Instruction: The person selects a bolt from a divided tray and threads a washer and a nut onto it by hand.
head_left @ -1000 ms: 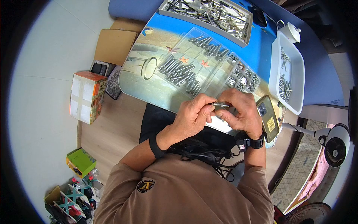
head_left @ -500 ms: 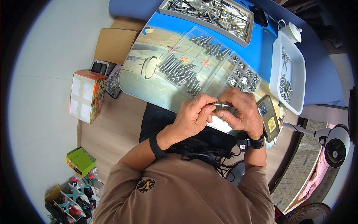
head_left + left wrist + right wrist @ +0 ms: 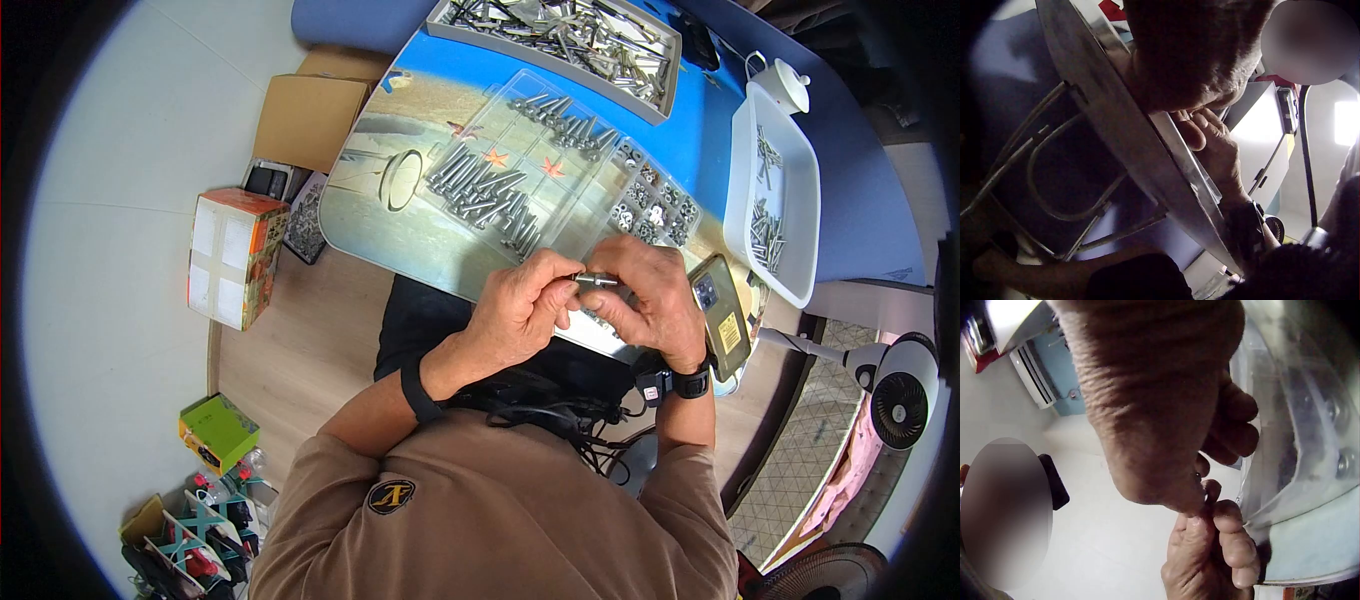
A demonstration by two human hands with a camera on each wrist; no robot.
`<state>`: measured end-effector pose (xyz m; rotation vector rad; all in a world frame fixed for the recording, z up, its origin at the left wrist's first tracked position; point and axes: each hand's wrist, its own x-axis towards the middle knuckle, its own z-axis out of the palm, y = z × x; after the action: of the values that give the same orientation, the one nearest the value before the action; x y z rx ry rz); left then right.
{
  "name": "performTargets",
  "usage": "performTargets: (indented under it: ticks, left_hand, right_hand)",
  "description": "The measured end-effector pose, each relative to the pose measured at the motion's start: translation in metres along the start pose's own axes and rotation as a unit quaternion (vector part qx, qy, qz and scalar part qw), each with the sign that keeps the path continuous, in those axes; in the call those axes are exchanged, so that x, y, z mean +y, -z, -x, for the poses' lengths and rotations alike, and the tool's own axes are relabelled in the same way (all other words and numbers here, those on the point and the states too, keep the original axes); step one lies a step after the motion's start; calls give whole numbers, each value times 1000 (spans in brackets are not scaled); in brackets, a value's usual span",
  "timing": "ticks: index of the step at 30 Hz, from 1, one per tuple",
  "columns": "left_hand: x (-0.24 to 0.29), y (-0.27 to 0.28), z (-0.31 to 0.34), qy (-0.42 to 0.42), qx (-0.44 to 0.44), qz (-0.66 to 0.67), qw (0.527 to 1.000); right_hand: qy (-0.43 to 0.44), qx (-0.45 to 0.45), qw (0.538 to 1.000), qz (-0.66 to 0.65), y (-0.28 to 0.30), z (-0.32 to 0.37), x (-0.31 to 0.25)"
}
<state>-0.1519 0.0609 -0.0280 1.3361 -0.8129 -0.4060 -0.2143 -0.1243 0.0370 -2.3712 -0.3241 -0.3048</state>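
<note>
Over the table's near edge, both hands meet at a small metal bolt [image 3: 600,280] in the head view. My left hand [image 3: 515,310] pinches its left end between thumb and forefinger. From the other side, the thumb and fingers of my right hand [image 3: 650,300] grip its right end, partly covering it. Just beyond the hands lies a clear plastic organizer [image 3: 575,222]. Rows of bolts [image 3: 480,190] lie in its left part, and nuts and washers [image 3: 650,215] fill small compartments at its right. In the right wrist view, the fingertips mostly hide the bolt.
A grey box [image 3: 650,112] of mixed metal pieces stands at the far side. To the right is a white tray [image 3: 740,200] with more bolts, near a lidded white pot [image 3: 785,88]. A phone [image 3: 720,315] sits close beside the right hand. Dark cables [image 3: 560,415] hang near the lap.
Both hands keep almost the same place, fingertips still at the bolt. The part of the bolt showing between them looks slightly shifted.
</note>
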Motion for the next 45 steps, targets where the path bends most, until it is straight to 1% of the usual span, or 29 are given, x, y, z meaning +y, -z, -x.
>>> performTargets:
  ticks: [1,2,4,5,7,14,16,17,20,22,23,25,29,31,32,34,35,37,41,43,45]
  left_hand:
    - [0,0,0,1,0,-4,1000]
    - [0,0,0,1,0,-4,1000]
    - [0,0,0,1,-1,4,1000]
    - [0,-1,0,1,0,4,1000]
    - [0,-1,0,6,2,7,1000]
    - [0,0,0,4,0,6,1000]
    - [1,0,0,0,3,-3,1000]
    - [0,-1,0,0,3,-2,1000]
    - [-1,0,1,0,1,3,1000]
    - [0,0,1,9,2,3,1000]
    - [0,0,1,9,2,3,1000]
    - [0,0,0,4,0,2,1000]
    - [-2,0,1,-6,3,2,1000]
    - [0,0,1,0,1,-7,1000]
    - [0,0,1,0,1,-7,1000]
    - [0,0,1,9,-4,5,1000]
    - [0,0,1,9,-3,5,1000]
    - [-1,0,1,14,-4,10,1000]
    - [-1,0,1,3,-2,10,1000]
    - [0,1,1,13,-4,6,1000]
    - [-1,0,1,12,-2,9,1000]
  right_hand:
    - [-28,4,999,-25,0,0,-2]
    - [-28,4,999,-24,-1,1,-1]
    - [2,24,1000,0,-3,2,3]
    - [2,24,1000,0,-3,2,4]
    - [39,12,999,32,-2,1,6]
    - [33,-4,999,24,-1,1,5]
    - [-21,3,1000,-18,-1,1,0]
    - [-22,3,1000,-18,-1,1,1]
    - [3,17,1000,13,-4,2,5]
    - [39,16,998,36,-4,2,7]
    - [39,16,999,35,-3,2,7]
    - [29,-9,999,37,-1,2,7]
    - [31,-1,999,22,-2,1,6]
    - [-36,-1,999,-24,-1,2,1]
    - [-36,-2,999,-24,-1,1,1]
    - [6,12,1000,5,-2,1,4]
    - [6,12,1000,5,-3,2,6]
    - [41,0,998,42,-3,4,11]
    - [35,-1,999,36,-3,3,7]
    - [-5,12,1000,-15,-2,1,2]
    - [8,14,1000,-5,-3,2,4]
